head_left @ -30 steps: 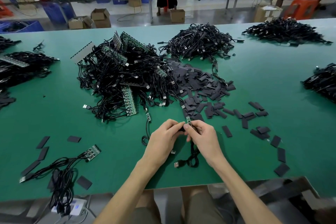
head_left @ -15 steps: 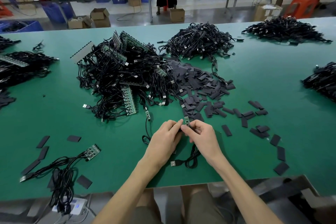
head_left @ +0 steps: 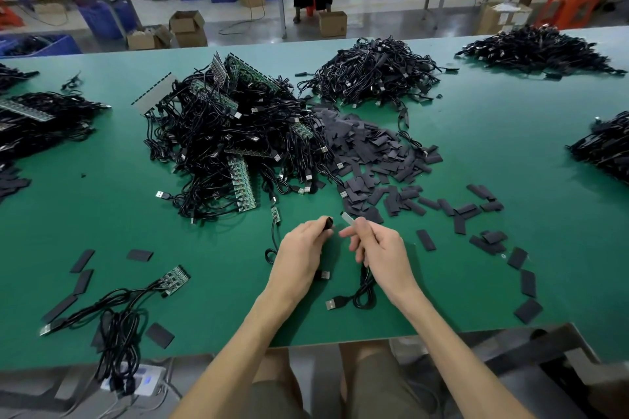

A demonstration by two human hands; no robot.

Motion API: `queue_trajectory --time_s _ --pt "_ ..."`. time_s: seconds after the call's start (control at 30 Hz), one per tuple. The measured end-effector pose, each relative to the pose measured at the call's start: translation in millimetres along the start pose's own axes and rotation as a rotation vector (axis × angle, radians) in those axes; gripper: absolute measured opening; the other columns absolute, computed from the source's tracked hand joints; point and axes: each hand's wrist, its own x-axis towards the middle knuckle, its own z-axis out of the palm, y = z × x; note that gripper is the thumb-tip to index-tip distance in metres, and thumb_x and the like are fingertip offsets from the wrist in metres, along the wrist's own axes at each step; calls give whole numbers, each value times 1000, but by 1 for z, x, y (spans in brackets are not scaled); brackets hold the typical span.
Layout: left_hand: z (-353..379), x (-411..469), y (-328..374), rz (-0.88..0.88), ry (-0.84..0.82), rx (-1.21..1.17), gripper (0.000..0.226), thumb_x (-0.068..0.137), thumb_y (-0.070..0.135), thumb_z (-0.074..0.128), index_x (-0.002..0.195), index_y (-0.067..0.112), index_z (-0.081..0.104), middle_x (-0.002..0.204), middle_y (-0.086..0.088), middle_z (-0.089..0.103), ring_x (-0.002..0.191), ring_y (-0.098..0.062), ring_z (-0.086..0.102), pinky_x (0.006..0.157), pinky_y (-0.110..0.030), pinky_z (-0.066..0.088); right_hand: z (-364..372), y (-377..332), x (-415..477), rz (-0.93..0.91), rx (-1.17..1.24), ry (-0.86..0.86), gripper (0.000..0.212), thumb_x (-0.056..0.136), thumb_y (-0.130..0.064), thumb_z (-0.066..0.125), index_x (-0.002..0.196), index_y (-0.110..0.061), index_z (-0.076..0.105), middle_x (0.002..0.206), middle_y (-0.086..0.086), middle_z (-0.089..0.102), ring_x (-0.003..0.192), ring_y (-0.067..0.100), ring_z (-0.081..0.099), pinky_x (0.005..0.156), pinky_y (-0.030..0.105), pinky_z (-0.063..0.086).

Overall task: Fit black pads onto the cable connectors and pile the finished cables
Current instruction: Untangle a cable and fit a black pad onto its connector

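green bench mat [head_left: 531, 153] lies under all of it. at near left sits one small bunch of cables [head_left: 115, 313], with the big cable tangle [head_left: 231, 139] beyond. our left hand [head_left: 299, 255], fingers curled, pinches one black pad [head_left: 328, 223]. just apart from it our right hand [head_left: 381, 255] pinches one cable connector [head_left: 348, 218], tip tilted up-left. its cable [head_left: 366, 286] trails to a usb plug [head_left: 335, 303] on the mat. loose pads [head_left: 490, 238] lie scattered to the right.

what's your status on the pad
Left hand pinches pad. Right hand holds connector, cable hanging. Pad not fitted, the two apart. Nothing between them.
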Motion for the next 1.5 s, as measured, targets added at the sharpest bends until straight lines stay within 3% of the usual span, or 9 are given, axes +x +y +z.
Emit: queue_trajectory --time_s 0.13,0.3,0.47,0.6,0.83,0.97,1.23,1.5 --pt "0 0 0 13 2 29 16 105 15 53 112 6 64 96 -3 67 86 -24 59 75 -44 51 1 -3 -1 -8 -32 -12 49 109 -36 47 71 -15 68 59 -1 60 52 10 52 58 21 44" --pt "3 -1 -2 35 8 102 24 103 9 55 125 9 64 108 -3 65 90 -19 55 75 -34 51 0 -4 -2 -9 -11 -28 48 108 -32 52 64 -17 64 55 -1 59 50 12 50 54 24 43" --pt "4 -3 -6 16 -15 167 46 93 -7 57 133 15 60 118 0 61 106 -13 54 83 -22 44 0 -4 -2 -5 -16 -48 48 106 -33 56 59 -23 63 53 0 58 47 12 47 50 23 41" --pt "3 -4 -4 16 34 165 47 90 -9 59 130 16 61 119 1 59 112 -10 49 87 -25 47 0 -2 -1 -2 -34 -69 49 105 -36 57 58 -23 63 52 -1 57 46 12 46 49 23 39" --pt "-2 -4 0 59 37 267 48 84 -15 58 123 13 67 117 -1 63 109 -17 48 84 -27 44 1 1 2 1 -109 -80 49 104 -37 57 57 -24 62 50 -4 56 46 10 46 52 27 39" --pt "-3 -2 -2 61 41 219 41 88 -13 61 118 13 70 113 0 65 106 -13 48 84 -21 39 1 4 2 -4 -162 -70 48 104 -39 56 59 -24 61 51 -3 58 46 9 47 54 28 40" --pt "-2 -2 -4 84 31 215 42 87 -14 61 118 13 71 113 -1 64 109 -14 46 84 -28 48 1 7 3 -18 -212 -100 48 103 -40 57 57 -26 60 50 -6 57 46 7 46 53 27 39" --pt "-5 3 -7 174 11 188 47 86 -20 56 114 13 73 110 6 64 102 -12 48 85 -18 39 0 9 5 7 -163 -96 48 102 -46 56 58 -27 60 50 -7 56 47 9 47 55 31 40"
